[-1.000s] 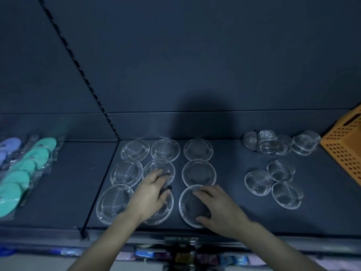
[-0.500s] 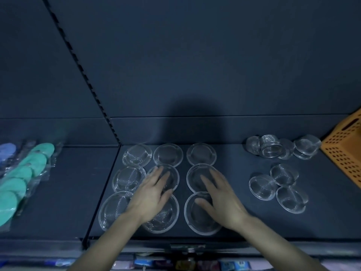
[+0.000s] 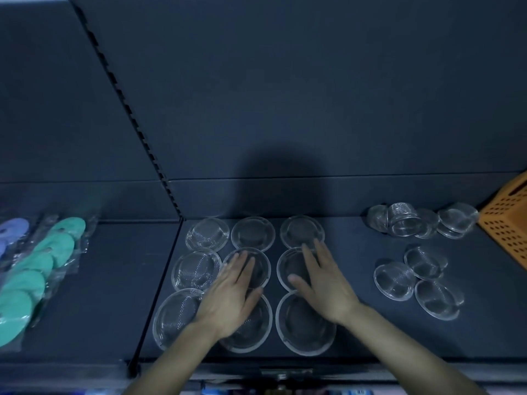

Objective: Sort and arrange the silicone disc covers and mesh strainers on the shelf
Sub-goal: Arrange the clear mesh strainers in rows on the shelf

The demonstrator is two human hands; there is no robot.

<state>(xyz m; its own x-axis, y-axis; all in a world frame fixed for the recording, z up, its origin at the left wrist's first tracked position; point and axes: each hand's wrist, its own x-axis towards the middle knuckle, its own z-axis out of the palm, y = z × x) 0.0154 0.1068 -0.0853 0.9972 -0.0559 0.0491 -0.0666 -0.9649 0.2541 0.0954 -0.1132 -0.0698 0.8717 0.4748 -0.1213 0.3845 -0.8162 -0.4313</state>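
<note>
Spanning the whole view, the dark shelf (image 3: 356,323) carries everything, with a slotted upright (image 3: 125,109) running up its back panel on the left. Nine clear round mesh strainers (image 3: 196,270) lie on it in three rows of three, just right of the upright's foot. Well to the left, green silicone disc covers (image 3: 37,280) in clear bags overlap in a line from near to far, with purple disc covers (image 3: 14,229) beside them at the left edge. An orange perforated basket (image 3: 507,223) stands at the far right. Between basket and rows sit smaller loose strainers: a far cluster (image 3: 405,222), some tipped on edge, and three nearer ones (image 3: 419,280) touching each other. The left hand (image 3: 231,295) lies flat, fingers straight and together, on the centre strainer (image 3: 262,269), gripping nothing. The right hand (image 3: 325,286), fingers straight and spread, rests on the middle strainer of the right column (image 3: 288,266), fingertips reaching the far one's rim, holding nothing
</note>
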